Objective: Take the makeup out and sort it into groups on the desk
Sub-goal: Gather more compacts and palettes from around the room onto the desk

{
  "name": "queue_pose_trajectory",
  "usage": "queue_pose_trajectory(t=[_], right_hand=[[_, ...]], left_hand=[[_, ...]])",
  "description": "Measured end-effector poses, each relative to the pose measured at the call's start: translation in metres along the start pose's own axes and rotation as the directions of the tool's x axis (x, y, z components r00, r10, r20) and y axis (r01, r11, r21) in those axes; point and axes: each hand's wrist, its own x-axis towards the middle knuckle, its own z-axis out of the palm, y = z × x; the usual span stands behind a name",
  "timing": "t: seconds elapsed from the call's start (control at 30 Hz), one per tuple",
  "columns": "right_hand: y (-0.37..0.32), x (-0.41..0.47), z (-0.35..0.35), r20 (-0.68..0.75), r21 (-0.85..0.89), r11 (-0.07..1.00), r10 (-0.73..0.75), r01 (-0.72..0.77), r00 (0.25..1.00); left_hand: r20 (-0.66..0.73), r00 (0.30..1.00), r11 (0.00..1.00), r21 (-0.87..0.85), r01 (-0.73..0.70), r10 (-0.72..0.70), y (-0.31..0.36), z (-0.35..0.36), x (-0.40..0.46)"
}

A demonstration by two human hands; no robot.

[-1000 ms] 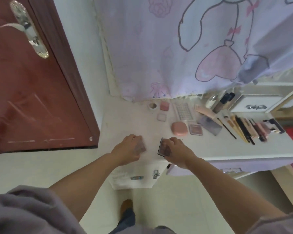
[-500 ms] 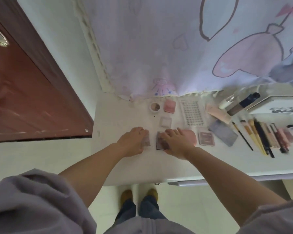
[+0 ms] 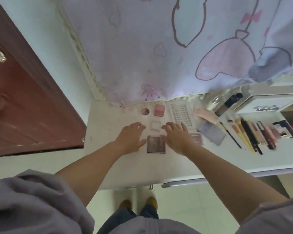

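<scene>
A dark brown eyeshadow palette (image 3: pixel 156 144) lies flat on the white desk (image 3: pixel 112 168) between my hands. My left hand (image 3: pixel 131 137) rests palm down just left of it, fingers straight, thumb near its edge. My right hand (image 3: pixel 177 135) lies flat to its right, thumb touching the palette's top corner, and hides a pink compact. Behind them sit a small clear square case (image 3: pixel 155 126), a pink box (image 3: pixel 159 110), a round pot (image 3: pixel 144 111) and a lash tray (image 3: pixel 181 114). A small pink palette (image 3: pixel 196 138) shows beside my right wrist.
To the right lie a grey pouch (image 3: pixel 211 135), a pink tube (image 3: pixel 205 114), brushes (image 3: pixel 238 132), pencils and lipsticks (image 3: pixel 264 135), bottles (image 3: pixel 227 103) and a white box (image 3: pixel 264 103). A printed curtain (image 3: pixel 159 48) hangs at the back. A red-brown door (image 3: pixel 24 107) stands left.
Both hands have set down the palettes they were holding and flattened out on the desk. The dark palette now lies uncovered between them. The view has moved closer over the desk.
</scene>
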Motion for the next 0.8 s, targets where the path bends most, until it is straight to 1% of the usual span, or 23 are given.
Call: queue_pose_trajectory(t=[0.1,0.2,0.27,0.33,0.4,0.47,0.57,0.6,0.67,0.8], right_hand=[[0.004,-0.023,-0.017,-0.099,0.009,0.992,0.127,-0.127,0.987],[0.011,-0.050,-0.020,-0.211,0.009,0.962,0.267,-0.271,0.940],[0.012,-0.075,-0.022,-0.227,0.058,0.908,0.417,-0.415,0.880],[0.009,-0.105,-0.015,-0.202,0.078,0.830,0.556,-0.552,0.806],[0.003,-0.139,0.001,-0.202,0.092,0.736,0.673,-0.671,0.711],[-0.010,-0.177,0.018,-0.189,0.135,0.632,0.773,-0.763,0.606],[-0.039,-0.240,0.050,-0.113,0.181,0.471,0.882,-0.863,0.458],[-0.050,-0.262,0.061,-0.091,0.200,0.407,0.913,-0.891,0.397],[-0.075,-0.308,0.079,-0.045,0.240,0.260,0.965,-0.935,0.257],[-0.139,-0.395,0.115,0.045,0.291,-0.024,0.999,-0.956,-0.011]], left_hand=[[-0.118,0.992,0.998,0.030,-0.046,0.049,0.026,-0.014,0.011],[-0.177,0.973,0.988,0.069,-0.140,0.150,0.051,-0.025,0.020],[-0.199,0.955,0.973,0.104,-0.204,0.221,0.068,-0.029,0.025],[-0.167,0.933,0.944,0.135,-0.300,0.320,0.088,-0.029,0.025],[-0.133,0.903,0.906,0.174,-0.385,0.409,0.109,-0.024,0.020],[-0.086,0.861,0.859,0.176,-0.481,0.501,0.130,-0.015,0.010],[-0.009,0.763,0.756,0.142,-0.638,0.646,0.166,0.010,-0.017],[0.026,0.721,0.711,0.151,-0.687,0.692,0.179,0.020,-0.030],[0.140,0.635,0.612,0.175,-0.771,0.760,0.206,0.039,-0.059],[0.286,0.419,0.391,0.153,-0.908,0.862,0.253,0.072,-0.135]])
